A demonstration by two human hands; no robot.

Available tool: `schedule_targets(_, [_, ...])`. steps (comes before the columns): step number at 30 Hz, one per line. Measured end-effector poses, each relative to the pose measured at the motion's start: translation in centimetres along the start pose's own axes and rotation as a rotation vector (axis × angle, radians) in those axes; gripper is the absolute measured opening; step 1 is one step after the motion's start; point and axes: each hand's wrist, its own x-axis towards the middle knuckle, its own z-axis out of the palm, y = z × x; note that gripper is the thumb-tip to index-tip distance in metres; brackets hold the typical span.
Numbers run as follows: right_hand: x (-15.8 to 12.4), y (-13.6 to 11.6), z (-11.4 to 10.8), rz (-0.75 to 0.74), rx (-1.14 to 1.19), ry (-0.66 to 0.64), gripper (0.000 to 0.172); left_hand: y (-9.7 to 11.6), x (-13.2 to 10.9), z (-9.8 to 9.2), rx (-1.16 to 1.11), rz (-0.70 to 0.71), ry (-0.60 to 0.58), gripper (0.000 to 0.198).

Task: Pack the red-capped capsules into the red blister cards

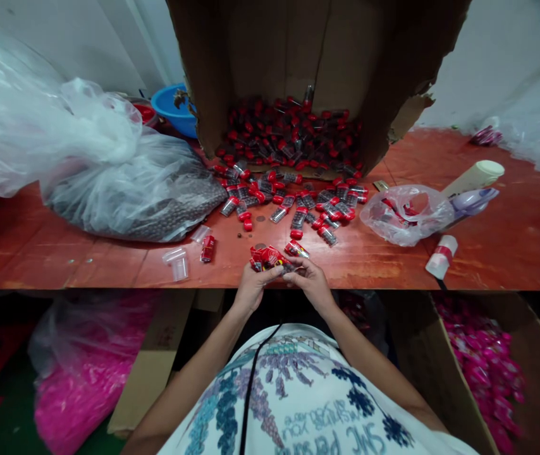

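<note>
Near the table's front edge, my left hand (251, 287) is closed on red printed plastic wrappers (266, 256). My right hand (313, 283) pinches at their right end, its fingertips meeting those of the left; the exact piece between them is too small to make out. Just beyond the right fingers lies a small tube in a printed red wrapper (297, 248). Farther back is a loose heap of clear tubes with red caps (298, 218), filled with dark beads. Many more such tubes (289, 136) fill a cardboard box (279, 44) lying on its side.
A clear bag of dark beads (141, 196) sits at left, before a blue basin (175, 110). Empty clear tubes (178, 264) and a red tube (207, 249) lie nearer. At right are a plastic bag (405, 215) and a white roll-like object (441, 256). Pink packets (483, 373) fill a lower box.
</note>
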Motion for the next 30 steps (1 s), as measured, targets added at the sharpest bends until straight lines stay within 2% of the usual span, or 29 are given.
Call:
schedule_targets(3, [0.0, 0.1, -0.2, 0.018, -0.042, 0.047, 0.036, -0.8, 0.1, -0.1, -0.021, -0.046, -0.01, 0.025])
schedule_targets(9, [0.2, 0.1, -0.7, -0.134, -0.233, 0.151, 0.029, -1.6, 0.3, 0.5, -0.083, -0.095, -0.031, 0.032])
schedule_targets(12, [0.7, 0.0, -2.1, -0.119, -0.209, 0.187, 0.032, -1.2, 0.5, 0.7, -0.183, -0.121, 0.024, 0.033])
schedule_targets(14, [1.2, -0.2, -3.9, -0.13, -0.234, 0.282, 0.033, -0.8, 0.7, 0.4, -0.251, -0.147, 0.091, 0.031])
schedule_targets(17, [1.7, -0.5, -6.2, -0.202, -0.507, 0.444, 0.033, -0.3, 0.9, -0.1, -0.269, -0.166, 0.17, 0.031])
schedule_targets(19, [1.6, -0.6, -6.2, -0.307, -0.729, 0.493, 0.03, -0.4, 1.1, -0.1, -0.257, -0.149, 0.188, 0.031])
schedule_targets(21, [1.1, -0.7, -4.7, -0.421, -0.817, 0.428, 0.026, -0.8, 1.2, 0.2, -0.245, -0.136, 0.178, 0.03])
schedule_targets(24, [0.7, -0.4, -1.4, -0.411, -0.682, 0.154, 0.027, -1.4, 1.2, 0.9, -0.226, -0.126, 0.164, 0.027])
schedule_targets(27, [1.0, -0.3, 0.3, -0.4, -0.639, 0.104, 0.029, -1.6, 1.1, 1.4, -0.208, -0.111, 0.152, 0.028])
schedule_targets(30, [1.4, -1.0, -0.2, -0.485, -0.772, 0.071, 0.032, -1.4, 0.9, 1.5, -0.176, -0.09, 0.135, 0.031])
